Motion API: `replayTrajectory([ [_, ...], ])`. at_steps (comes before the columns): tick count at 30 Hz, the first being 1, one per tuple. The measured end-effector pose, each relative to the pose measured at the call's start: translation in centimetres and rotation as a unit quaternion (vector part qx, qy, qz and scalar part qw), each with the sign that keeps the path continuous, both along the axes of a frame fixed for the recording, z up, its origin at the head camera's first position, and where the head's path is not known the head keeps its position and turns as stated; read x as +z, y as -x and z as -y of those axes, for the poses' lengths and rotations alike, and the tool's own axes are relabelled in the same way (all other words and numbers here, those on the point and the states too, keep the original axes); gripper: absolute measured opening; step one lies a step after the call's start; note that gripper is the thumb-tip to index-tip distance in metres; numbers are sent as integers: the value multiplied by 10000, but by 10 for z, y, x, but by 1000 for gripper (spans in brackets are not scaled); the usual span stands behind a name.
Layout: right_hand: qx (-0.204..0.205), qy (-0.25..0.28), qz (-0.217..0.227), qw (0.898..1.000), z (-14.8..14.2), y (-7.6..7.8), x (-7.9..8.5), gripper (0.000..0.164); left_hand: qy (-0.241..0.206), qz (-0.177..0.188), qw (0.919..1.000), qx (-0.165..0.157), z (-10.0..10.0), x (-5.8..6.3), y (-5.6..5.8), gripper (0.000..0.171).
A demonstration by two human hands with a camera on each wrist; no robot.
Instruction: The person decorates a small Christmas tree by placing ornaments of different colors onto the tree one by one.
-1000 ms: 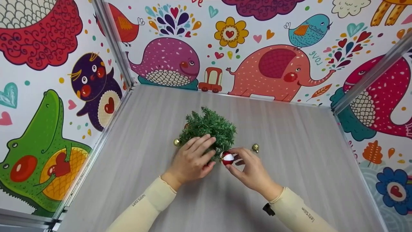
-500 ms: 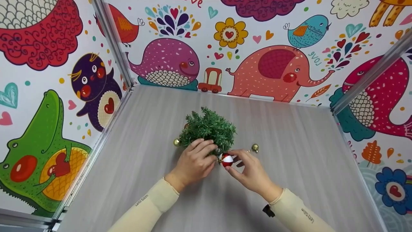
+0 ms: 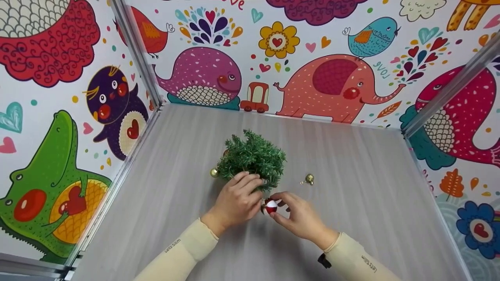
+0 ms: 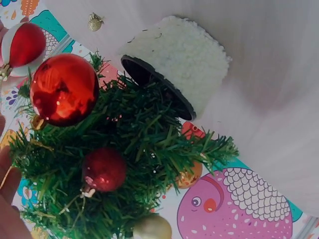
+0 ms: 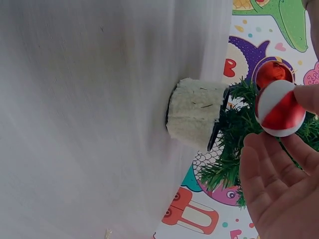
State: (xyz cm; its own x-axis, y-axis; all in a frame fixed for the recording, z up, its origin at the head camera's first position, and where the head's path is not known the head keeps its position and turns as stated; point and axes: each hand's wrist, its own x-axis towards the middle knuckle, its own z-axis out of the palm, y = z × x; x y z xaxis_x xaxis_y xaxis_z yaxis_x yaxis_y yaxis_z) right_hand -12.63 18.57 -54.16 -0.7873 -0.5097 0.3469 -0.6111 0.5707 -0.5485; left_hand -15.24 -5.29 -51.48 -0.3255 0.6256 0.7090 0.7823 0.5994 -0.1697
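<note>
A small artificial Christmas tree (image 3: 256, 152) stands on the table in a whitish, rough-covered pot (image 4: 184, 55). My right hand (image 3: 302, 216) pinches a red-and-white Christmas bauble (image 5: 281, 108) between thumb and fingers, just in front of the tree. Beside it, my left hand (image 3: 236, 201) lies against the front branches with bent fingers. A thin gold cord crosses near its fingers in the left wrist view; whether they grip it is hidden. On the branches hang a shiny red bauble (image 4: 65, 92), a dark red one (image 4: 104, 169) and an orange one (image 4: 189, 175).
A small gold bauble (image 3: 309, 178) lies on the table right of the tree. Another gold bauble (image 3: 214, 172) shows at the tree's left side. Printed cartoon walls with metal corner posts (image 3: 134, 50) enclose the grey table (image 3: 175, 128).
My right hand has moved the red-and-white bauble slightly toward me and left, away from the branches. My left hand has slid down a little along the tree's front, toward the bauble.
</note>
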Motion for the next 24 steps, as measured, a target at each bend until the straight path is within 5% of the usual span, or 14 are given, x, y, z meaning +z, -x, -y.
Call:
replayTrajectory([
  [15,151,596,-510,9968,13,5,7,20,-87,159,9998,87,-2,-3,0,10],
  [24,156,876,-371,9953,28,9,0,13,-83,346,9991,218,-2,-4,-2,12],
])
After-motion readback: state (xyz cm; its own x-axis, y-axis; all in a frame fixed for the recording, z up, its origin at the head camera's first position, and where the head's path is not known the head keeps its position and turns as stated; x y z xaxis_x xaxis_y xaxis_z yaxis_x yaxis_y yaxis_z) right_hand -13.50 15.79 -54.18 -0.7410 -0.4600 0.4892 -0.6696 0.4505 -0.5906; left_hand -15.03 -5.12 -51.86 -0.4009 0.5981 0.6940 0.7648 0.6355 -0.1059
